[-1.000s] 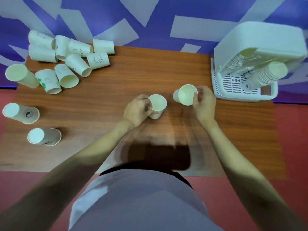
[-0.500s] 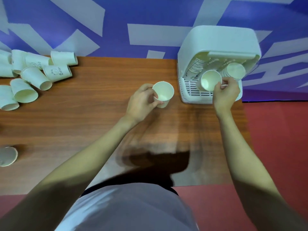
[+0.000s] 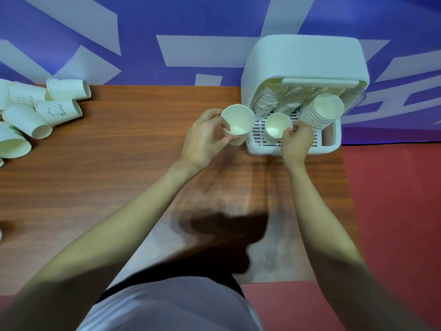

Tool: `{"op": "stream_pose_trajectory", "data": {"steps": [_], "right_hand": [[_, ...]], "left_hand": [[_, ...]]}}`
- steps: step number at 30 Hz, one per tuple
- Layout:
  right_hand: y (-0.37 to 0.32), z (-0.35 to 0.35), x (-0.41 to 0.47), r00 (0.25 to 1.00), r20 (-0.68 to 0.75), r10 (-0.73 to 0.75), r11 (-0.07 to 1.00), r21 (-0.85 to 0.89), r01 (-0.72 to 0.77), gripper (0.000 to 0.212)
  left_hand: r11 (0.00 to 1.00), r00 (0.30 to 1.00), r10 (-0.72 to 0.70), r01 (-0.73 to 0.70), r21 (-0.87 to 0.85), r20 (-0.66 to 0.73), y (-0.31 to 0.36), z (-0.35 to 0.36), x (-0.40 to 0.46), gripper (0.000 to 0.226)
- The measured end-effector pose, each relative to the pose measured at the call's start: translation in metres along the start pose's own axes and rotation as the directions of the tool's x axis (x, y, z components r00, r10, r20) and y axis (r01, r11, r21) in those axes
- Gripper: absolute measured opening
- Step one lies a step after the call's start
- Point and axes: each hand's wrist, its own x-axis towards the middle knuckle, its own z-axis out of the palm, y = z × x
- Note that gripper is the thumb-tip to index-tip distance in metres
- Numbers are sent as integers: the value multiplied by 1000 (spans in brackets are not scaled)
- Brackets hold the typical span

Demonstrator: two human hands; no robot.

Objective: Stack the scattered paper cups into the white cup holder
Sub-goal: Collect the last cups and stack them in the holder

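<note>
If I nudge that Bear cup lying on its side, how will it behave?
The Bear cup lies sideways on the table, so it would likely roll in a curve, being tapered. It looks like thin paper: probably light, sliding easily, and denting under a hard grip.

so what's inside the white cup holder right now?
Inside the white cup holder: rows of nested paper cups, the rightmost stack sticking out front. The right hand holds a single cup over the slotted tray. The hood covers how far back the stacks run.

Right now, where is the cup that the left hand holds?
In the head view, the left hand holds the cup right of centre, just left of the white cup holder, beside the right hand's cup.
</note>
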Motion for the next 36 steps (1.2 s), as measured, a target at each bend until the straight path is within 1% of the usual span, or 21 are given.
{"op": "stream_pose_trajectory", "data": {"steps": [6,9,12,14,17,19,24,27,31,34,36], "right_hand": [[2,-6,-3,1000,-6,-15,1000,14,15,17],[11,-15,-5,999,-12,-40,999,8,41,19],[23,-28,-11,987,9,-159,987,10,159,21],[29,-37,-17,975,57,-213,977,-14,214,28],[33,-46,-24,964,105,-243,967,-56,250,39],[34,-51,-28,961,117,-252,964,-53,259,43],[33,-56,-36,949,161,-269,957,-67,283,46],[31,-55,-39,946,187,-265,955,-85,284,47],[21,-53,-51,930,214,-300,939,-106,327,44],[7,-44,-68,902,248,-353,917,-99,386,44],[-4,-35,-84,871,293,-395,897,-83,435,43]], "left_hand": [[994,994,103,-105,-44,-33,20,18,16,23],[990,992,129,-129,-49,-12,33,33,28,25],[981,981,192,-192,-1,22,48,49,40,26],[972,973,222,-226,66,56,54,60,46,27],[962,969,219,-235,142,119,54,75,53,26],[956,967,203,-230,184,152,53,84,55,25],[940,961,75,-157,302,268,47,99,59,31],[939,951,29,-132,318,309,40,98,52,33],[955,965,17,-92,281,261,26,78,31,31],[974,989,24,-56,218,144,6,49,2,25],[975,998,-16,3,222,56,-11,26,-23,25]]}}
